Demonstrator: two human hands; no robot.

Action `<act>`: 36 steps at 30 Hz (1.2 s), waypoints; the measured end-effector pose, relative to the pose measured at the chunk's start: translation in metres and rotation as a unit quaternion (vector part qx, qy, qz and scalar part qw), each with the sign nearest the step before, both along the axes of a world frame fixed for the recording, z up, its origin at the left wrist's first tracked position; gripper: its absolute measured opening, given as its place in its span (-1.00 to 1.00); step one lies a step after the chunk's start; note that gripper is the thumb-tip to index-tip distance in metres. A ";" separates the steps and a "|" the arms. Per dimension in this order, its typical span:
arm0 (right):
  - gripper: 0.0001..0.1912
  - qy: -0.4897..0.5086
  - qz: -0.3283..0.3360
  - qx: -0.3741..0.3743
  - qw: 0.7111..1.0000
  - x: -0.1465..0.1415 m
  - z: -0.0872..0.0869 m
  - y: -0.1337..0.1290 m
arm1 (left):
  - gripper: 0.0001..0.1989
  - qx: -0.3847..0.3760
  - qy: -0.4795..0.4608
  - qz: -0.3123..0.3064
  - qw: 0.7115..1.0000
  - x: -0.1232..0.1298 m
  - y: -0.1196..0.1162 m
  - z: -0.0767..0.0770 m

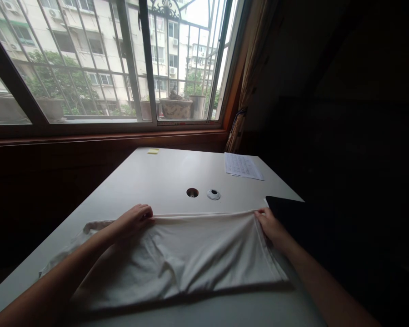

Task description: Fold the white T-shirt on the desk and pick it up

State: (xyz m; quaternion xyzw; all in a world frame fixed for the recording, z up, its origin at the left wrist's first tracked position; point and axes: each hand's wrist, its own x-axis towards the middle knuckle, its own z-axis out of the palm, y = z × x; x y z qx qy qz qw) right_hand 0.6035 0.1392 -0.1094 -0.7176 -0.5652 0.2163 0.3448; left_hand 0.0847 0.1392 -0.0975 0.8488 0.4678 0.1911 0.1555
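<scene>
A white shirt (204,250), folded over lengthwise and wrinkled in the middle, lies across the near part of the white table. My left hand (138,217) pinches its far folded edge, left of the middle, with the fingers curled over the cloth. At the far right corner, my right hand (269,223) grips the same edge between thumb and fingers. The edge runs fairly straight between the two hands. A bunched part of the shirt sticks out to the left, partly hidden behind my left forearm. The shirt's right end shows layered hems.
On the white table (177,170) are a round cable hole (192,193), its loose white cover (213,195), printed papers (243,166) and a yellow sticky note (153,151). A dark flat object (286,215) lies by my right hand. Beyond stands a barred window (98,59).
</scene>
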 end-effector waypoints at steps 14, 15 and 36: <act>-0.72 0.226 0.048 -0.049 0.972 -0.016 0.015 0.000 | -0.76 -0.091 -0.031 0.061 0.993 0.001 -0.013 0.020; -0.72 0.213 0.040 -0.050 0.975 -0.015 0.010 0.003 | -0.76 -0.073 -0.021 0.060 0.995 0.001 -0.012 0.017; -0.77 -0.113 0.014 -0.056 0.992 -0.013 0.005 0.037 | -0.70 0.030 0.095 0.084 0.991 0.005 -0.006 0.002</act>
